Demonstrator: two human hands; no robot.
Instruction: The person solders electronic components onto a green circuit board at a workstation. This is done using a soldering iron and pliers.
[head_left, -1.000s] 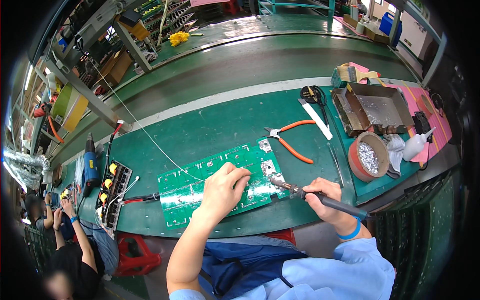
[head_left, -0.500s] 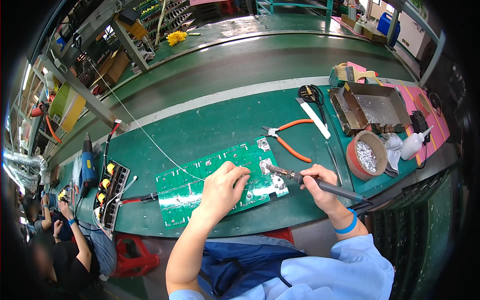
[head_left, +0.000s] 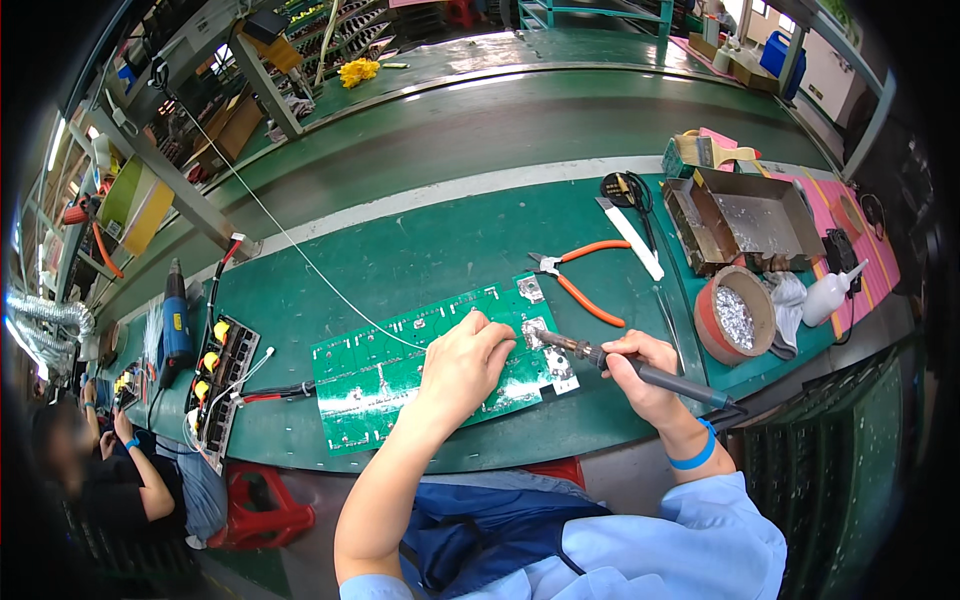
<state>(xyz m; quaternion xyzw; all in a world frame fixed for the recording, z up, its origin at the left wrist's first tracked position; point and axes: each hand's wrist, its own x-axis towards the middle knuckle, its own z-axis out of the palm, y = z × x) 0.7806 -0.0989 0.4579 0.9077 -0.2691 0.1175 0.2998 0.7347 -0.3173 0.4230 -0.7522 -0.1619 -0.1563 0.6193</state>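
A green circuit board (head_left: 370, 392) lies on the bench in front of me, with silvery solder areas at its right end. My left hand (head_left: 465, 368) is over the board, fingers closed in a pinch on a thin solder wire (head_left: 310, 262) that comes down from the upper left. The fingertips hide the wire's end. In my right hand (head_left: 643, 378) is a soldering iron (head_left: 672, 380), gripped by its dark handle. Its tip points left and meets the solder patch near the board's right edge. Orange-handled cutters (head_left: 590, 282) lie opened just beyond the board.
Right of the board stand a round pot (head_left: 735, 318) of solder bits and a metal tray (head_left: 745, 222) with a brush (head_left: 715, 152) behind it. A white bottle (head_left: 830, 292) is farther right. At left lie a blue heat gun (head_left: 176, 325) and a component strip (head_left: 228, 385); co-workers sit beyond.
My left hand has moved right along the board, toward the iron's tip, drawing the solder wire with it. My right hand and the iron have barely moved.
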